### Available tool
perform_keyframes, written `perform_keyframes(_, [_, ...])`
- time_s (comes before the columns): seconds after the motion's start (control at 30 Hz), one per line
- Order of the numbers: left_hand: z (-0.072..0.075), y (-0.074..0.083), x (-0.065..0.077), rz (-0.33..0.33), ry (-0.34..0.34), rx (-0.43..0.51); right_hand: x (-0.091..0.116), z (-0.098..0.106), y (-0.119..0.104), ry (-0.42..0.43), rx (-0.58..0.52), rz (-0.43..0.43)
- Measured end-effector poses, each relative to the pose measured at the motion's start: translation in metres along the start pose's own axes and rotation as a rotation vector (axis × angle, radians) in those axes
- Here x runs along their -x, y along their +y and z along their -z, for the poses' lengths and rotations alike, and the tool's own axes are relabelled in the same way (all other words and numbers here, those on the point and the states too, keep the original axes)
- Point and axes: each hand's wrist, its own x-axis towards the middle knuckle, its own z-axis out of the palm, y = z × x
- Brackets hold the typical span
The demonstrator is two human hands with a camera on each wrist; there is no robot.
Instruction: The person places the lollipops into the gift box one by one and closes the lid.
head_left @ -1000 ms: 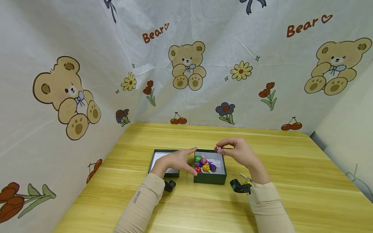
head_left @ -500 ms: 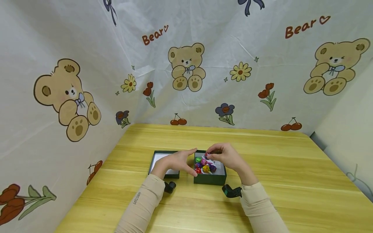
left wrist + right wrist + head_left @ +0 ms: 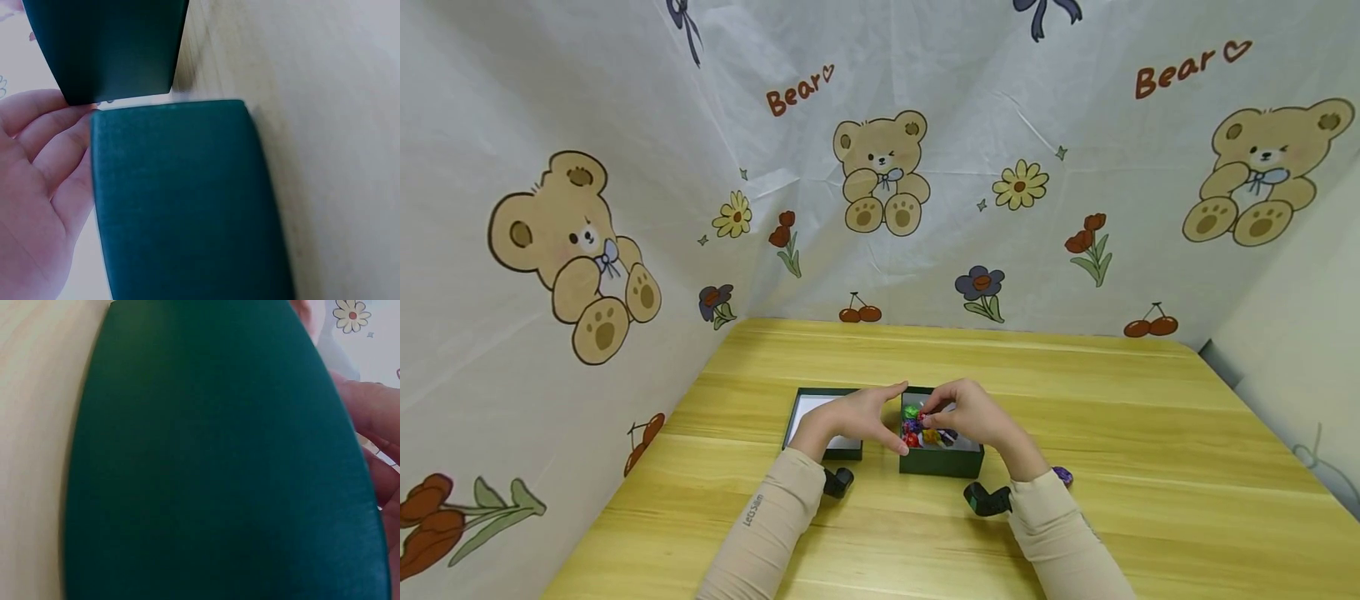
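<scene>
My right hand reaches into an open dark green box and pinches a small red-wrapped lollipop, mostly covered by the fingertips. Beneath and beside it lie several wrapped lollipops, among them a green one, a red one and a yellow one. With thumb and fingers spread, my left hand holds the box by its left end. The right wrist view is mostly filled by the box's green wall, hiding the lollipops there; fingers show at its right.
A shallow green lid with a white inside lies left of the box, partly under my left hand. Behind the right sleeve a purple-wrapped lollipop rests on the wooden table. A bear-printed cloth hangs behind.
My right hand has moved left and down into the box with the lollipop, from above its far right corner. The left hand keeps its place.
</scene>
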Motion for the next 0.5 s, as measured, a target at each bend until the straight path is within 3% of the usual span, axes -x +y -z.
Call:
perform_keyframes(0.23, [0.0002,0.0005,-0.0001,0.0,0.002,0.007,-0.0011,-0.0007,0.0022,0.02,-0.01,0.0])
perform_keyframes(0.5, [0.0,0.0002,0.0003,-0.004,0.001,0.013,-0.0033,-0.0058,0.0043,-0.036,0.054,0.013])
